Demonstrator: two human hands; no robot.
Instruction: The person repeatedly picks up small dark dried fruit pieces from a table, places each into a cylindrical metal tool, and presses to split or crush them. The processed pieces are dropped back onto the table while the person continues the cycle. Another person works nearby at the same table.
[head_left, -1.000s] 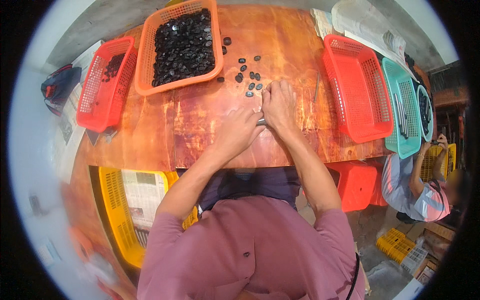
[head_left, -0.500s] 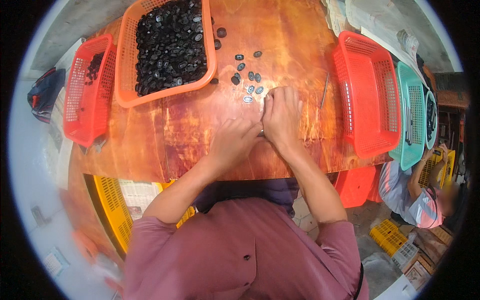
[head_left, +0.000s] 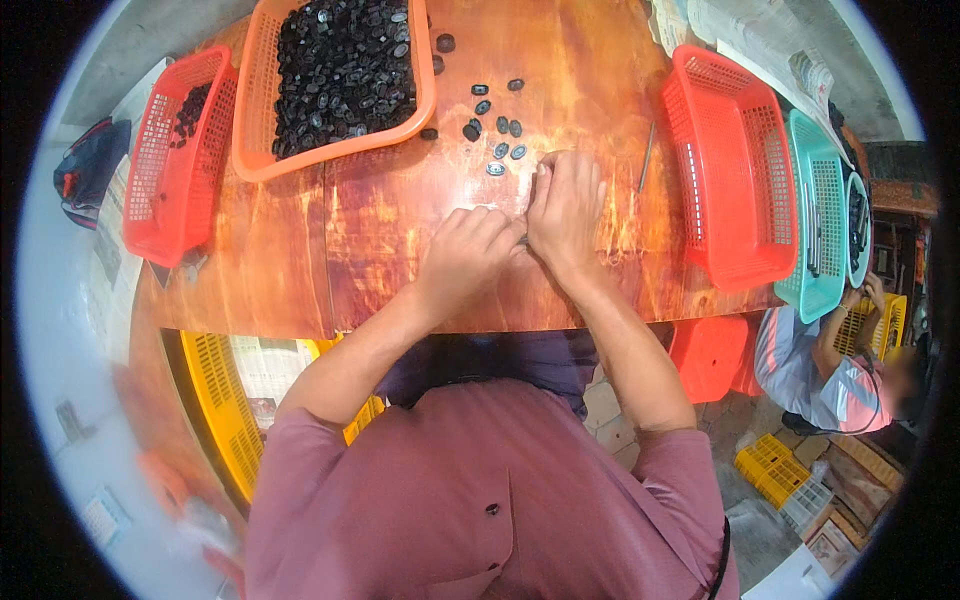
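My left hand (head_left: pixel 466 252) and my right hand (head_left: pixel 567 212) meet low over the wooden table (head_left: pixel 400 290). The left fingers are closed, with the thumb side against the right hand. A tiny dark bit of something shows between the two hands; its kind is hidden. The right fingers are curled down, and whatever they hold is covered by the hand. Just beyond the hands lie several small black oval pieces (head_left: pixel 502 150) with pale markings. An orange basket (head_left: pixel 256 90) at the far left is heaped with similar black pieces.
A red basket (head_left: pixel 215 150) with a few dark bits stands left. On the right are another red basket (head_left: pixel 705 245), a green basket (head_left: pixel 822 180) with rods, and a thin metal rod (head_left: pixel 647 158). Another person (head_left: pixel 830 385) works beyond, near yellow crates (head_left: pixel 775 470).
The whole scene sits slightly higher in the picture, as the view has tilted. My hands stay together at nearly the same spot on the table.
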